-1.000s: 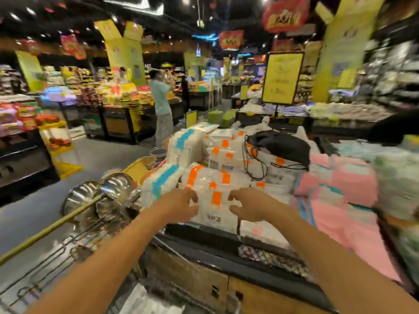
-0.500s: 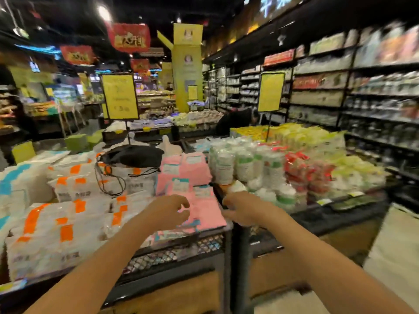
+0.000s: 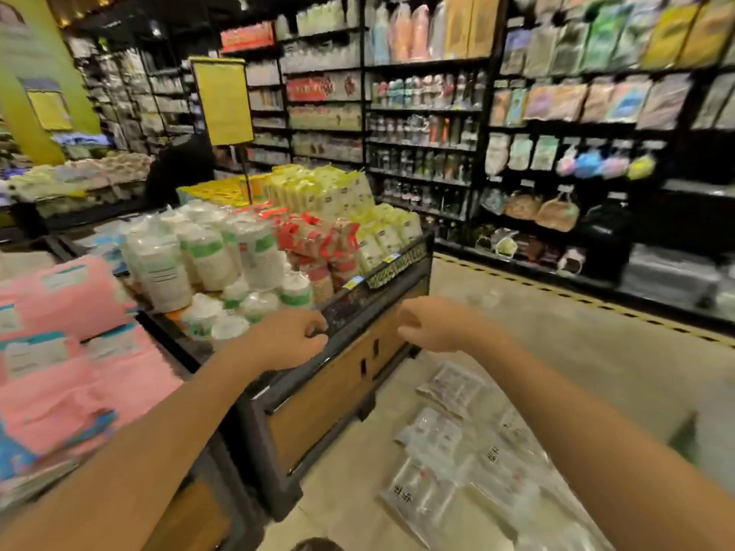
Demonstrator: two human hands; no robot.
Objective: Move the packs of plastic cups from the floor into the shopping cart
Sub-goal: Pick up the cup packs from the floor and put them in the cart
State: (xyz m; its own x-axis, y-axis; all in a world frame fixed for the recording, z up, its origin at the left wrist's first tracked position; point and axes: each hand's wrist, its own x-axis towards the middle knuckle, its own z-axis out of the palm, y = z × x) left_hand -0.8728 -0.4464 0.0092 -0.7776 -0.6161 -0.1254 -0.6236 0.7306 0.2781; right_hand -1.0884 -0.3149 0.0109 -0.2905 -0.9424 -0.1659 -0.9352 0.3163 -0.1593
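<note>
— What lies out to the left of the left hand?
— Soft pink packs [image 3: 59,351] with pale labels, heaped on a surface of their own, below and left of that forearm.
— And ahead of the left hand [image 3: 290,340]?
— A display surface [image 3: 338,391] with a black rim and wooden sides. Just beyond the knuckles are wrapped stacks of white cups [image 3: 207,256] with green labels, the tall ones upright and smaller ones nearer the hand. Further off are red packs [image 3: 318,240], then yellow packs [image 3: 338,192], with a yellow sign [image 3: 222,101] on a pole above them.
— How are the hands?
— Apart, both held out in front. The left hand has its fingers curled in over the black rim and grips nothing; whether it touches the rim I cannot tell. The right hand [image 3: 429,324] is curled the same way, with nothing in it, in the air past the surface's corner.
— Where are the packs of plastic cups?
— The packs of plastic cups [image 3: 457,463] lie flat on the floor [image 3: 576,359], below the right hand and between the two forearms, beside the foot of the display surface. They are clear bags, several overlapping, blurred. Neither hand touches them.
— And to the right?
— Beyond the right hand a yellow-and-black striped line [image 3: 596,304] runs along the floor in front of dark shelves [image 3: 417,113] filled with bottles and bagged goods.
</note>
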